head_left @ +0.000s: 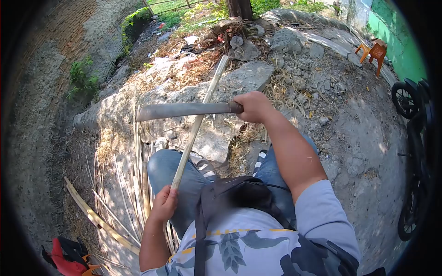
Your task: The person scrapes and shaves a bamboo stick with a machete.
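Note:
My right hand (253, 106) is closed round the handle of a long machete (184, 110), whose broad blade points left. The blade lies across a pale bamboo strip (191, 138), which slants up and away over my left knee. My left hand (165, 202) grips the near end of that strip. From this view I cannot tell whether the blade touches the strip. Long thin bamboo strips (138, 184) lie on the ground beside my left leg, and a wider curved piece (99, 222) is farther left.
A concrete slab (248, 76) and rubble lie ahead, with a tree trunk (239, 8) behind. An orange chair (377, 54) stands at the far right, above a motorcycle (416, 138). A red and black item (64, 257) is at lower left.

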{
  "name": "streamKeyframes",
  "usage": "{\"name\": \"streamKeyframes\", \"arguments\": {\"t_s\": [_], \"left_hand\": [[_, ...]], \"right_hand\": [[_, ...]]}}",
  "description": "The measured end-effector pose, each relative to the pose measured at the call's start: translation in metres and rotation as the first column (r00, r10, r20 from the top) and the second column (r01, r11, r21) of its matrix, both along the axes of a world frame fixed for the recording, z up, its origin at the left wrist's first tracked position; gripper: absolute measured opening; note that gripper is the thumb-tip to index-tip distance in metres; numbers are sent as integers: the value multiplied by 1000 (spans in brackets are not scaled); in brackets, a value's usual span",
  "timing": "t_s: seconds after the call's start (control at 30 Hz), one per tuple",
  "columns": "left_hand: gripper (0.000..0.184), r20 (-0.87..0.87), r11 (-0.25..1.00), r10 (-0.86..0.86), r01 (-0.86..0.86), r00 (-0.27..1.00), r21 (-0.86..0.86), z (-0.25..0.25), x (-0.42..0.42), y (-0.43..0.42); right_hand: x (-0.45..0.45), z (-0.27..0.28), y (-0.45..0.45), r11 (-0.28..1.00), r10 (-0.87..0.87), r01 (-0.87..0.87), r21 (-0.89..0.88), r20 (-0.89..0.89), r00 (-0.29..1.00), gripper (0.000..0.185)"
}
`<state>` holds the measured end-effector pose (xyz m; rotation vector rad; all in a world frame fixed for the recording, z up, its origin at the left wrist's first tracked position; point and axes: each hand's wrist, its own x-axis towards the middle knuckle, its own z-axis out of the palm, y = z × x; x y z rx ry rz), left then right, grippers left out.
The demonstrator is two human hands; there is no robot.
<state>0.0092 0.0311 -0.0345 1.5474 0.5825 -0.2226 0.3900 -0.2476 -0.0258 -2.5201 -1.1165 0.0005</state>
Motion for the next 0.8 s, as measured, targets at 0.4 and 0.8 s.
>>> {"name": "streamKeyframes", "arguments": {"t_s": [0.4,0.8], "left_hand": [[31,-33,999,43,-43,999,-7,11,7,-4],[28,-41,999,21,-19,999,49,10,12,-7]], "right_hand": [[-23,7,12,992,74,-75,-97,-7,997,19],[6,0,-12,952,-301,307,4,-194,934,25]]}}
